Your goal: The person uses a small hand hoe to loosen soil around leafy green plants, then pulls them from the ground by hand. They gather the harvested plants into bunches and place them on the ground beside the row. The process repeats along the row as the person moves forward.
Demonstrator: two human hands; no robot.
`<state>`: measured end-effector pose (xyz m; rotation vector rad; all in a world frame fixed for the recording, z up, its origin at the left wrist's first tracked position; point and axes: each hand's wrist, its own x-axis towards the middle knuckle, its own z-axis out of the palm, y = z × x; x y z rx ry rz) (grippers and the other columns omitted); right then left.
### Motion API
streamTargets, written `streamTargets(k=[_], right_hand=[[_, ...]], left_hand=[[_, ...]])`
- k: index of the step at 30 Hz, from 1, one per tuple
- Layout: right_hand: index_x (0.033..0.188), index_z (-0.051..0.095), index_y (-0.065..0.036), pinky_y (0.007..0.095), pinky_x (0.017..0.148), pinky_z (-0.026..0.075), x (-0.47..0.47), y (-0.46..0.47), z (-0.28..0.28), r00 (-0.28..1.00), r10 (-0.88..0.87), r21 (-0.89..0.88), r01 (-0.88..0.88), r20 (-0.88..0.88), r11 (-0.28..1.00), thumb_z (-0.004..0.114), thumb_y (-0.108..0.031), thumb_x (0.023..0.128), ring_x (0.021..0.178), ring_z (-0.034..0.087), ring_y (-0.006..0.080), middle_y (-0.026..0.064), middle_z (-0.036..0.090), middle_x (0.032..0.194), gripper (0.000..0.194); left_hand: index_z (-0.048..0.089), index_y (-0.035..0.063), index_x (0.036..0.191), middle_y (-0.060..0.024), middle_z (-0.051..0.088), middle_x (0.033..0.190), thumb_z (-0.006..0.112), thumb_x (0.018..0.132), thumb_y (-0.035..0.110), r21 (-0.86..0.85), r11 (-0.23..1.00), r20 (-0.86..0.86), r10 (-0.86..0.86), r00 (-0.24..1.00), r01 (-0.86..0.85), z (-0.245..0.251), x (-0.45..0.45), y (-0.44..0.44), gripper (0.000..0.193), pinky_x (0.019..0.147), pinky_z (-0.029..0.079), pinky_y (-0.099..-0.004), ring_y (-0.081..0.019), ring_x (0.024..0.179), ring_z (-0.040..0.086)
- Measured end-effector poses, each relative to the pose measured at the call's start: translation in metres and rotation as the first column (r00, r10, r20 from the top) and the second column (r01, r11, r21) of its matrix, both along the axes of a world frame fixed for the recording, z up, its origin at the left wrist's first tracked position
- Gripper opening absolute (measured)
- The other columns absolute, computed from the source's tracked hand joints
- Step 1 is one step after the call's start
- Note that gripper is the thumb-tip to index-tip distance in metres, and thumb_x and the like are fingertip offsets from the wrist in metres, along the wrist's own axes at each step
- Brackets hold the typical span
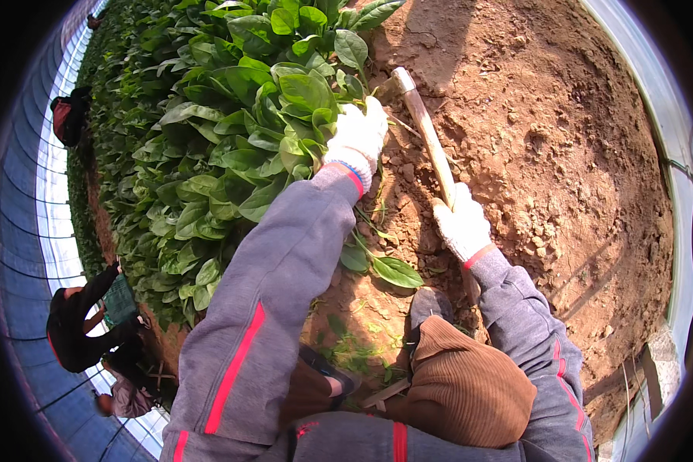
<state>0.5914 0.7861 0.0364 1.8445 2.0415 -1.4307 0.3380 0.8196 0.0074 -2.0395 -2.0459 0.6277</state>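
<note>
My left hand (pixel 355 136), in a white knit glove, is closed around the lower stems of a leafy green plant (pixel 306 92) that looks like spinach, at the right edge of a dense bed. The wooden handle (pixel 427 133) of a small hoe lies in the grip of my right hand (pixel 462 222), gloved likewise. The hoe's metal blade (pixel 386 89) points left, close to the plants just beyond my left hand; its edge is partly hidden. Loose green leaves (pixel 397 271) rest on the soil between my forearms.
Crumbly brown soil (pixel 554 144) stretches along the right, bordered by plastic sheeting (pixel 664 115). My shoes stand on the ground below my hands, among leaf scraps (pixel 352 349). At the far left, a person (pixel 78 323) bends by a green crate (pixel 121 300), with other people nearby.
</note>
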Motion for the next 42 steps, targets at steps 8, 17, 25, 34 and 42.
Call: streamTargets(k=[8,17,25,34,42], right_hand=[[0.119,0.052,-0.009,0.0556,0.079,0.054,0.006,0.000,-0.007,1.000,0.019,0.056,-0.019,-0.009,0.998,0.066,-0.038,0.093,0.091,0.069,0.0478,0.0262,0.070,0.097,0.041],[0.118,0.056,-0.011,0.0529,0.076,0.055,0.033,-0.038,-0.003,0.996,-0.073,0.034,0.075,-0.052,0.997,0.069,-0.037,0.092,0.087,0.070,0.0456,0.0251,0.070,0.093,0.039],[0.119,0.051,-0.009,0.0557,0.084,0.054,-0.016,-0.013,-0.011,1.000,-0.007,0.006,0.007,-0.012,1.000,0.064,-0.041,0.094,0.094,0.069,0.0479,0.0274,0.070,0.100,0.042],[0.117,0.052,-0.010,0.0554,0.083,0.054,0.016,-0.028,-0.011,1.000,-0.002,-0.028,0.002,-0.003,1.000,0.065,-0.040,0.094,0.093,0.069,0.0484,0.0267,0.070,0.099,0.040],[0.113,0.055,-0.005,0.0497,0.073,0.054,0.030,-0.038,-0.010,0.994,-0.020,0.050,0.026,-0.107,0.998,0.066,-0.025,0.096,0.080,0.068,0.0433,0.0245,0.068,0.092,0.029]], left_hand=[[0.061,0.0002,0.133,-0.0239,0.059,0.137,0.048,0.099,0.012,-0.525,0.842,-0.159,0.047,0.986,-0.125,0.060,0.014,0.027,0.039,0.117,0.028,-0.0638,-0.0370,0.133,0.054],[0.050,-0.0092,0.137,-0.0351,0.057,0.135,0.052,0.098,0.020,-0.471,0.843,0.011,0.302,0.953,-0.261,0.057,0.004,0.019,0.049,0.113,0.037,-0.0493,-0.0465,0.125,0.057],[0.054,-0.0106,0.130,-0.0350,0.059,0.130,0.050,0.099,0.019,-0.449,0.867,0.037,0.261,0.965,-0.217,0.052,0.004,0.010,0.043,0.109,0.038,-0.0525,-0.0477,0.120,0.058],[0.060,-0.0122,0.123,-0.0349,0.061,0.124,0.048,0.100,0.018,-0.499,0.844,0.034,0.245,0.969,-0.196,0.055,0.008,-0.002,0.040,0.105,0.040,-0.0562,-0.0491,0.114,0.059],[0.073,0.0007,0.118,-0.0252,0.069,0.120,0.049,0.099,0.023,-0.278,0.908,0.287,0.390,0.875,-0.314,0.007,-0.007,-0.002,0.037,0.108,0.033,-0.0659,-0.0430,0.113,0.065]])
